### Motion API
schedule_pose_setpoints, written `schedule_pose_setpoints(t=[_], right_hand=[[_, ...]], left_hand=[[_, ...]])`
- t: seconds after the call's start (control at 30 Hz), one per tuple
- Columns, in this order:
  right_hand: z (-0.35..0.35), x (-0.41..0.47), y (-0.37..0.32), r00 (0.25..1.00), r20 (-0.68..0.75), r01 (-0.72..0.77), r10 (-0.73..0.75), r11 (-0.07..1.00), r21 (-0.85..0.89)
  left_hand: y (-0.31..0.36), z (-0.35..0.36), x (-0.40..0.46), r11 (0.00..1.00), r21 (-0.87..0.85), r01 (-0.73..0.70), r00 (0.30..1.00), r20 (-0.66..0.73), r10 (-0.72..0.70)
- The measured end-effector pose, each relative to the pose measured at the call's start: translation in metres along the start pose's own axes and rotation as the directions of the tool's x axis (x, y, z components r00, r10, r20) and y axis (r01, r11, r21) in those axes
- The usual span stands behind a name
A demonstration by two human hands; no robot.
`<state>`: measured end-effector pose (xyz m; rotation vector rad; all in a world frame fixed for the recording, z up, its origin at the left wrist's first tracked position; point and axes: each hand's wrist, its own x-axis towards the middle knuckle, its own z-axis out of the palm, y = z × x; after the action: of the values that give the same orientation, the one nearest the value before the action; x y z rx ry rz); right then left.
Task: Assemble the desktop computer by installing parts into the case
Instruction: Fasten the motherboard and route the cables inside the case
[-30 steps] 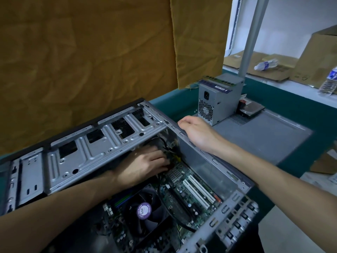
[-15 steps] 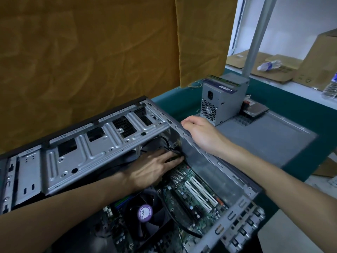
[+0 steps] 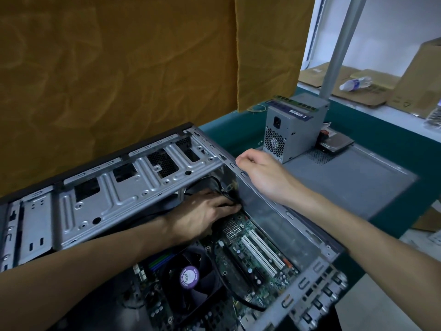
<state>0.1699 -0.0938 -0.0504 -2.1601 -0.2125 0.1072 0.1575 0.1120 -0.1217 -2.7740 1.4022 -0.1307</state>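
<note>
Head view. We are looking down into the open grey sheet-metal computer case (image 3: 143,199), which is lying on its side on the dark green table (image 3: 229,130). The green motherboard with two white expansion slots (image 3: 260,254) is already sitting inside, and the black cooler fan with a purple hub label (image 3: 188,275) is sitting on it, so we are judging those steps done.

Our left hand (image 3: 202,213) is reaching deep into the far corner of the case, fingertips at a bundle of thin black cables (image 3: 219,187); we cannot tell whether the fingers are pinching a connector or only pressing, as shadow is hiding them. Our right hand (image 3: 260,173) is resting on the upper edge of the case wall, fingers curled over the rim and steadying it.

We are judging the step in hand to be cable work near the board's far edge.

Still outside the case: the grey boxy power supply with a honeycomb vent (image 3: 291,132), standing upright on the flat grey side panel (image 3: 353,177), a green memory stick (image 3: 296,102) lying on top of it, and a silver hard drive (image 3: 336,142) just beside it. The drive bays are looking unfilled. We are estimating the task as roughly midway.
</note>
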Motion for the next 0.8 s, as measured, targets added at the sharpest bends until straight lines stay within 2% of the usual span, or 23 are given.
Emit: schedule_pose_setpoints(t=[0.1,0.3,0.43,0.47,0.53,0.57,0.6,0.63,0.67,0.7,0.73,0.8], right_hand=[[-0.001,-0.001,-0.002,1.0,0.003,0.01,-0.01,1.0,-0.013],[-0.001,-0.006,-0.007,1.0,-0.006,0.005,-0.005,1.0,-0.023],[-0.004,-0.011,-0.014,0.999,-0.005,0.037,-0.038,0.996,-0.085],[-0.005,-0.013,-0.016,0.998,-0.022,0.062,-0.066,0.989,-0.135],[-0.01,-0.022,-0.021,0.962,-0.111,0.205,-0.25,0.928,-0.312],[-0.011,-0.029,-0.026,0.909,-0.142,0.308,-0.393,0.86,-0.406],[-0.012,-0.038,-0.031,0.844,-0.136,0.407,-0.519,0.785,-0.467],[-0.011,-0.048,-0.037,0.809,-0.084,0.475,-0.582,0.732,-0.489],[-0.009,-0.059,-0.043,0.828,0.006,0.495,-0.561,0.726,-0.478],[-0.006,-0.07,-0.049,0.877,0.111,0.459,-0.468,0.748,-0.479],[-0.001,-0.079,-0.055,0.921,0.219,0.39,-0.322,0.756,-0.525],[0.009,-0.086,-0.063,0.932,0.363,0.275,-0.018,0.688,-0.671]], left_hand=[[-0.005,-0.002,0.0,0.996,-0.082,0.019,1.0,0.017,-0.018],[0.005,0.002,0.003,1.0,0.019,0.02,1.0,0.023,-0.021],[0.001,-0.001,-0.004,0.999,0.037,-0.02,0.999,-0.033,0.021],[-0.001,-0.001,-0.008,1.0,-0.003,-0.027,0.999,-0.029,0.027],[-0.004,-0.002,-0.017,0.991,-0.132,0.009,0.999,-0.035,-0.014],[-0.004,-0.001,-0.019,0.983,-0.18,0.037,0.998,-0.05,-0.047],[-0.003,0.0,-0.02,0.978,-0.196,0.068,0.995,-0.063,-0.082],[-0.002,0.001,-0.019,0.981,-0.171,0.09,0.992,-0.069,-0.103],[-0.001,0.002,-0.018,0.986,-0.139,0.09,0.992,-0.072,-0.101],[0.0,0.002,-0.017,0.989,-0.124,0.077,0.994,-0.07,-0.086],[0.001,0.001,-0.016,0.99,-0.125,0.07,0.995,-0.068,-0.079],[0.002,-0.001,-0.015,0.988,-0.143,0.064,0.994,-0.081,-0.076]])
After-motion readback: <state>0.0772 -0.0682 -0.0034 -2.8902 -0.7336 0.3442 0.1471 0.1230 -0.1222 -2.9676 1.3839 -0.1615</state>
